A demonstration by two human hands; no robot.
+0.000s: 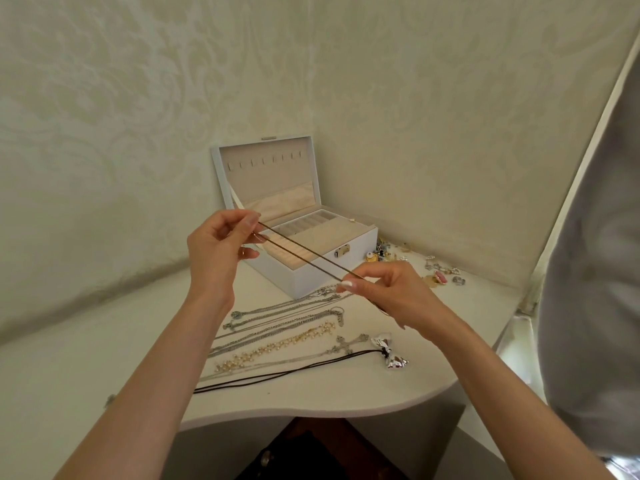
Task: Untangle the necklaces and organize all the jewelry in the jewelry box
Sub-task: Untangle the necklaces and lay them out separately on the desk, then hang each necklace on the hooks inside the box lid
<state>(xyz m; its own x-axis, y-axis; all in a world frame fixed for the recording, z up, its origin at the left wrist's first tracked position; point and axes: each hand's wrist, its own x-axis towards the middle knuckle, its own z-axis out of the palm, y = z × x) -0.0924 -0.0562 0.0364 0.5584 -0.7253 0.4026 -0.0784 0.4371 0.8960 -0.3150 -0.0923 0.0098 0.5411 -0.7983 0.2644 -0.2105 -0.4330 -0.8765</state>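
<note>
A thin gold chain necklace (pixel 304 252) is held doubled and taut in the air between both hands, in front of the open white jewelry box (pixel 304 237). One end is pinched by the left hand (pixel 218 251) near the box's raised lid, the other by the fingertips of the right hand (pixel 388 292), lower and nearer the box's front corner. On the white worktop (pixel 104 344) below, silver chains (pixel 277 315), a pearl necklace (pixel 277 348), a cross pendant (pixel 348 344) and a black cord with a silver bow (pixel 389 351) are laid out side by side. Small jewelry pieces (pixel 415 263) are scattered right of the box.
</note>
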